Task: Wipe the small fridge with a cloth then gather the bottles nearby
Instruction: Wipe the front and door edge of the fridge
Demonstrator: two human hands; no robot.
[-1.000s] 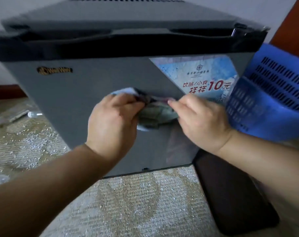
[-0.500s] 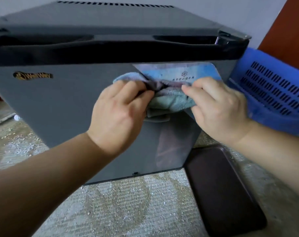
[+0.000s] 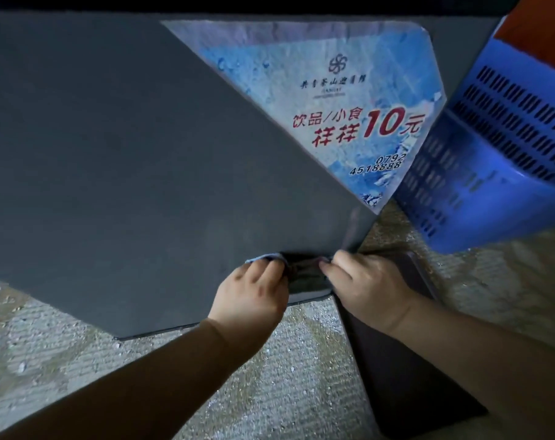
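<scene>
The small grey fridge [image 3: 127,160] fills most of the view, with a blue and white price sticker [image 3: 333,100] on the right part of its door. A folded bluish cloth [image 3: 304,274] is pressed against the door's lower right corner. My left hand [image 3: 254,296] grips the cloth's left side and my right hand [image 3: 368,287] grips its right side. Most of the cloth is hidden between the two hands. No bottles are in view.
A blue perforated plastic basket [image 3: 492,160] stands right of the fridge. A dark flat mat [image 3: 406,376] lies on the patterned carpet [image 3: 285,376] under my right forearm. An orange-brown surface [image 3: 543,30] shows at the top right.
Both hands have slid the cloth down the fridge door, from the sticker's height to the bottom right corner. The view has moved closer and lower, so the fridge top is out of frame.
</scene>
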